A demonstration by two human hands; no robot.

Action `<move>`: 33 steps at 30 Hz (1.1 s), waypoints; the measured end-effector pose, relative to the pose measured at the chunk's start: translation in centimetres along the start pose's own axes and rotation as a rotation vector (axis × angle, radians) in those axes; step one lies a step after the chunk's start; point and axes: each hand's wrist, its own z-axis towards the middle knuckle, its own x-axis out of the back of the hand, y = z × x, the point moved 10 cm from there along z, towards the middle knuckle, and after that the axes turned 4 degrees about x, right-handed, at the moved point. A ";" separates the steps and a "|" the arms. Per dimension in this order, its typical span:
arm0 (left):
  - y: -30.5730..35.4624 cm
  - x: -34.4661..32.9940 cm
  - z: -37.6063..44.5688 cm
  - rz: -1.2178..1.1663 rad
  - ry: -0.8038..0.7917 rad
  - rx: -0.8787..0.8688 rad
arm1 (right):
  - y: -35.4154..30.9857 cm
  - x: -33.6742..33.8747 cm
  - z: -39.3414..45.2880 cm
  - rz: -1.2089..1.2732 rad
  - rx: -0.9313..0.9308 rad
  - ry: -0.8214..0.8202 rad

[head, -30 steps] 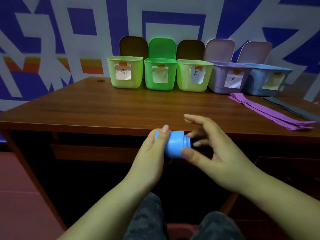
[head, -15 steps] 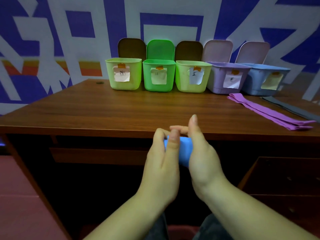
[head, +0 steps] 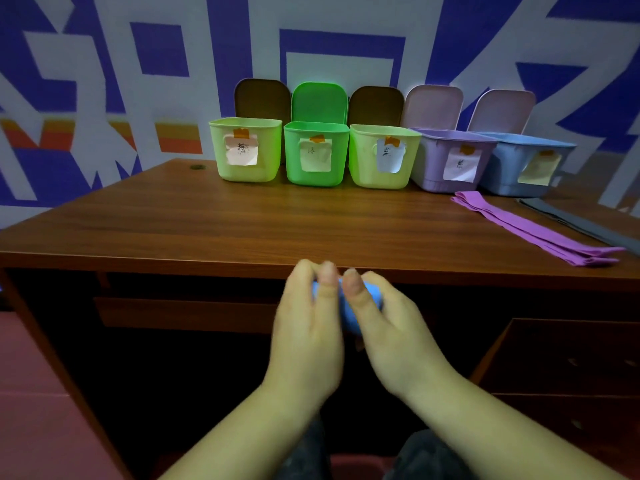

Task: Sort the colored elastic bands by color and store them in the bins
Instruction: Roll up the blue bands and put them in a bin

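A rolled blue elastic band [head: 346, 311] sits between both hands, just below the desk's front edge. My left hand [head: 306, 327] grips its left side with curled fingers, and my right hand [head: 388, 327] grips its right side. Most of the roll is hidden by my fingers. A purple band [head: 530, 228] lies flat on the desk at the right, with a grey band [head: 581, 223] beside it. Along the back stand labelled open bins: a light green bin [head: 246, 148], a green bin [head: 316, 152], a second light green bin [head: 382, 155], a purple bin [head: 450, 159] and a blue bin [head: 526, 164].
The wooden desk [head: 242, 230] has its front edge right above my hands. A drawer front [head: 180, 313] sits under the desk at the left, a cabinet [head: 561, 362] at the right. The bin lids stand open against the painted wall.
My right hand has closed in from an open spread onto the blue roll. Both hands now wrap it closely, and they sit slightly lower below the desk edge.
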 end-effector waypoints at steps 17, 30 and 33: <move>2.0 -3.1 -0.7 0.250 -0.149 -0.125 | 0.9 2.8 0.6 0.379 0.036 0.216; 1.0 -5.6 0.4 0.464 -0.284 -0.142 | 3.5 4.6 1.5 0.383 -0.101 0.247; 0.7 -6.2 0.5 0.454 -0.307 -0.160 | 4.0 4.5 1.8 0.340 -0.147 0.189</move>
